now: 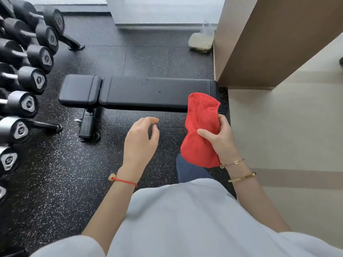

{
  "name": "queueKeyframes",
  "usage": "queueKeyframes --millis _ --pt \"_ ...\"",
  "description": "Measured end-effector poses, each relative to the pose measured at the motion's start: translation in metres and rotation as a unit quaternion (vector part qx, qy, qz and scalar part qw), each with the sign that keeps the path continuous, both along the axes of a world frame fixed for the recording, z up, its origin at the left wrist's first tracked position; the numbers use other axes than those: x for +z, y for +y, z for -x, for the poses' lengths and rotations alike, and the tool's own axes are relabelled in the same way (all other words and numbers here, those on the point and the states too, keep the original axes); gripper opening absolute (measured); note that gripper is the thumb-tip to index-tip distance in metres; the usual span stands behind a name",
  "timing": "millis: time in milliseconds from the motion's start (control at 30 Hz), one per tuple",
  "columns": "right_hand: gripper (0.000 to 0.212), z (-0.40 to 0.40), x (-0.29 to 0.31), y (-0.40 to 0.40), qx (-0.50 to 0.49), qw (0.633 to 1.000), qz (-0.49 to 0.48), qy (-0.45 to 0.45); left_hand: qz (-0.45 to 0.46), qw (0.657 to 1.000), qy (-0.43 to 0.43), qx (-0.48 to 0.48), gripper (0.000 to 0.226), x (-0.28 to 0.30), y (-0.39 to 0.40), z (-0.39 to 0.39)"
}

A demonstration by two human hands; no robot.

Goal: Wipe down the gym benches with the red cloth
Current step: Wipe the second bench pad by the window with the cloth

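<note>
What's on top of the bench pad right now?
Small dark specks or droplets dot the long bench pad. The red cloth, in the right hand, hides its near right corner, so anything there is unseen.

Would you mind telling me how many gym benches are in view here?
1: the black gym bench lies flat across the floor ahead, between the dumbbell rack and the wall. Others may be out of frame.

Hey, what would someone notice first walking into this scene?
The red cloth, bunched in the right hand near the bench's right end, stands out most. Next comes the black bench lying across the speckled floor, droplets on its pad, and the dumbbell rack along the left.
</note>
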State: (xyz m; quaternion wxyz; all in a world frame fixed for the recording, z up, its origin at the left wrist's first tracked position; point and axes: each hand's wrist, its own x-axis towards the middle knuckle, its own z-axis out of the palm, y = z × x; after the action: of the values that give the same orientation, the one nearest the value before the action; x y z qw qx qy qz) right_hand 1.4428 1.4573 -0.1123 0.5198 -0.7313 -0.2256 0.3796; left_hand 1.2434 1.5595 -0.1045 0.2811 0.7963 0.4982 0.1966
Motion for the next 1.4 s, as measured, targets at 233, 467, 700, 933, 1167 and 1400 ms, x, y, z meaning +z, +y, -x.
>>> queueKeyframes --millis 233,467,700,933,1167,1400 --pt "0.05 -0.079 -0.008 0.082 0.013 0.999 0.031 -0.004 0.016 1.0 -0.013 0.006 0.023 -0.012 0.078 -0.081" --pt "0.051 -0.14 -0.035 0.157 0.016 0.999 0.052 -0.003 0.026 1.0 0.009 0.006 0.025 -0.049 0.138 -0.137" --pt "0.05 -0.181 -0.097 0.223 -0.002 0.996 0.085 -0.008 0.016 0.996 0.07 -0.05 0.024 -0.108 0.202 -0.173" --pt "0.051 -0.198 -0.197 0.276 -0.017 0.995 0.097 -0.01 0.011 0.991 0.09 -0.096 0.024 -0.201 0.256 -0.204" --pt "0.045 -0.208 -0.329 0.307 0.01 0.996 0.086 -0.032 -0.024 0.993 0.064 -0.091 0.025 -0.328 0.281 -0.217" --pt "0.042 -0.222 -0.44 0.316 0.036 0.996 0.045 -0.063 -0.059 0.993 0.047 -0.089 0.026 -0.456 0.291 -0.221"
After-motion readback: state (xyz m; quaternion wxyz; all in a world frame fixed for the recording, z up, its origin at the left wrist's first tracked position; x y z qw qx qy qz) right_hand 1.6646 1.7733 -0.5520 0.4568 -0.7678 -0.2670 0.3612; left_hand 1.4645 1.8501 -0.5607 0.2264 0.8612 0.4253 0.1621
